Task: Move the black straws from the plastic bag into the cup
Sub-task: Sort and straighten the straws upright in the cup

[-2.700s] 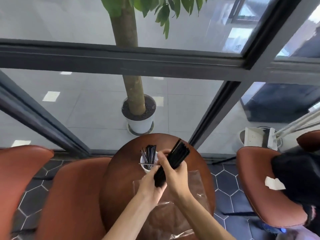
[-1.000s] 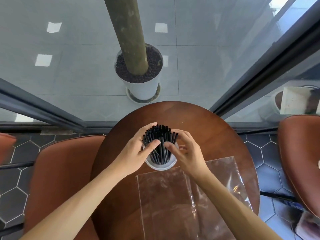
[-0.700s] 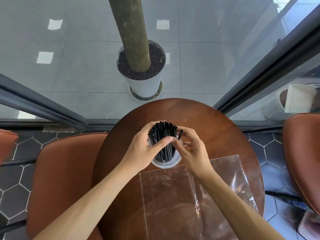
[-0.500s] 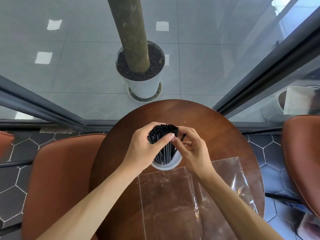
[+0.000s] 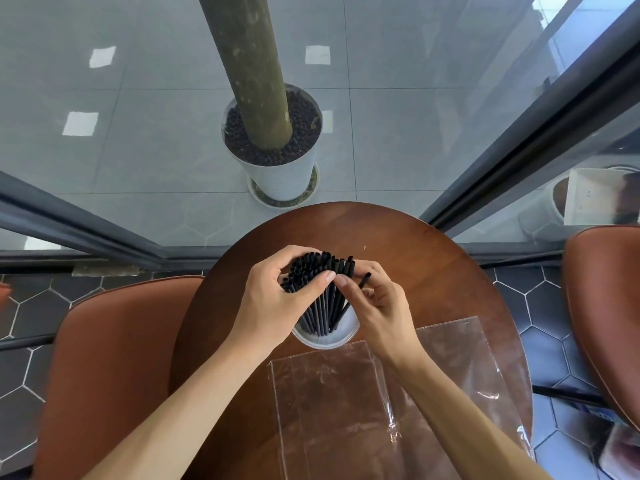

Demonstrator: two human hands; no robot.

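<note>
I am seeing the black straws (image 5: 320, 292) standing bunched in the white cup (image 5: 325, 336) on the round table (image 5: 433, 271), long axes near upright and fanning toward me. My left hand (image 5: 273, 299) is curling round the bundle's left side; my right hand (image 5: 375, 303) is pinching one stray straw (image 5: 353, 297) leaning right, nearest it. The plastic bag (image 5: 363, 410) is lying flat, looking empty

Bright, even daylight comes through the large glass window panes (image 5: 398, 98) ahead. The clear plastic bag (image 5: 381, 410) shows white glare streaks, and the round brown wooden counter (image 5: 433, 271) has a soft sheen. Wide-angle distortion bends the dark window frames (image 5: 519, 140). The lower right corner is blurred.
</note>
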